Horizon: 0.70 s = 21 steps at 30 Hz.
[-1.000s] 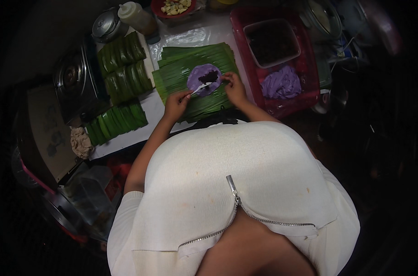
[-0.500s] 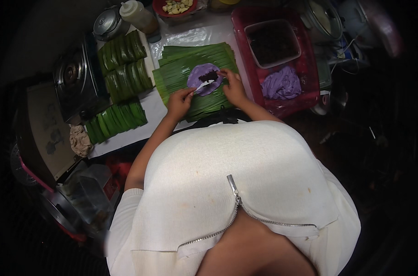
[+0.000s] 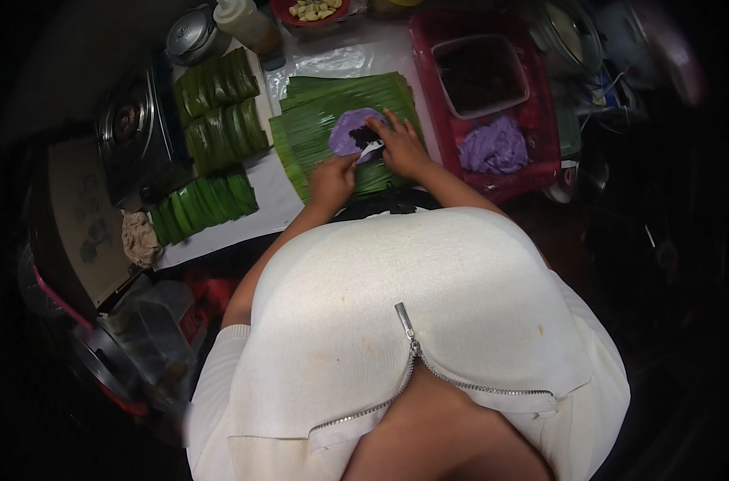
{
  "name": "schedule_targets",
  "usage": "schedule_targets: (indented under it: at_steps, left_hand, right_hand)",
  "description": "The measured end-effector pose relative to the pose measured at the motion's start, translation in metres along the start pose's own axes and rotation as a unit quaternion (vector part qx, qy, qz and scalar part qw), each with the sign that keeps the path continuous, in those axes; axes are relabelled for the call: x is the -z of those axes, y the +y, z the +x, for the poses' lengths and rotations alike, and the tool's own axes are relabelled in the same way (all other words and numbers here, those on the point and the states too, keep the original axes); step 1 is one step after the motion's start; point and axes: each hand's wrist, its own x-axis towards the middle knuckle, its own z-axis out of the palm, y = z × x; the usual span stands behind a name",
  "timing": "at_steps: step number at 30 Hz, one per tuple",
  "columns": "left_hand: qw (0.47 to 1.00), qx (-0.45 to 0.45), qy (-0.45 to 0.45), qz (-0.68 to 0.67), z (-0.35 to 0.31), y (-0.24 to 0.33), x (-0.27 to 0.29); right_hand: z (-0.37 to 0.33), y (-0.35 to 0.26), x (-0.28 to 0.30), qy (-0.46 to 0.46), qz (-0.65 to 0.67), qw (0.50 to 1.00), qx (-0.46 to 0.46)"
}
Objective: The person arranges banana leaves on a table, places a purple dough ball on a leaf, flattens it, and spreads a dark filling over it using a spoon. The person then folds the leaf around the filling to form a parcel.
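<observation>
A flat purple dough round (image 3: 347, 128) lies on a stack of green leaf sheets (image 3: 304, 120) in front of me. Dark filling (image 3: 362, 138) sits in the middle of the dough. My left hand (image 3: 333, 179) is closed on a small white spoon (image 3: 371, 148), whose tip is at the filling. My right hand (image 3: 403, 146) reaches over the dough's right side, its fingers spread, the thumb and a finger touching the filling by the spoon. Part of the dough's right edge is hidden under that hand.
Leaf-wrapped bundles (image 3: 224, 138) lie in rows at the left, beside a gas stove (image 3: 126, 120). On the right, a red tray (image 3: 545, 152) holds a tub of dark filling (image 3: 480, 76) and a purple dough lump (image 3: 494, 146). A squeeze bottle (image 3: 246, 26) and a red bowl (image 3: 312, 11) stand behind.
My left hand has moved right and slightly down with the spoon. The right hand has moved left over the dough, its fingers now at the filling instead of the dough's right edge.
</observation>
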Motion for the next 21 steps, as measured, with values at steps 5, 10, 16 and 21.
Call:
schedule_targets:
  at_steps: [5, 10, 16, 21]
  left_hand:
    - [0.995, 0.073, 0.053, -0.034, -0.003, -0.014, -0.009]
    - [0.990, 0.116, 0.053, -0.062, -0.005, -0.003, 0.011]
    - [0.993, 0.094, 0.060, -0.027, 0.014, -0.017, 0.001]
    - [0.981, 0.177, 0.008, -0.074, 0.005, -0.021, 0.012]
  right_hand:
    - [0.008, 0.004, 0.004, -0.023, 0.035, 0.999, -0.013]
    - [0.008, 0.005, 0.004, 0.013, 0.018, 1.000, -0.023]
    - [0.004, 0.003, 0.000, 0.113, 0.089, 0.989, -0.025]
    - [-0.005, -0.004, 0.008, 0.028, 0.074, 0.997, -0.019]
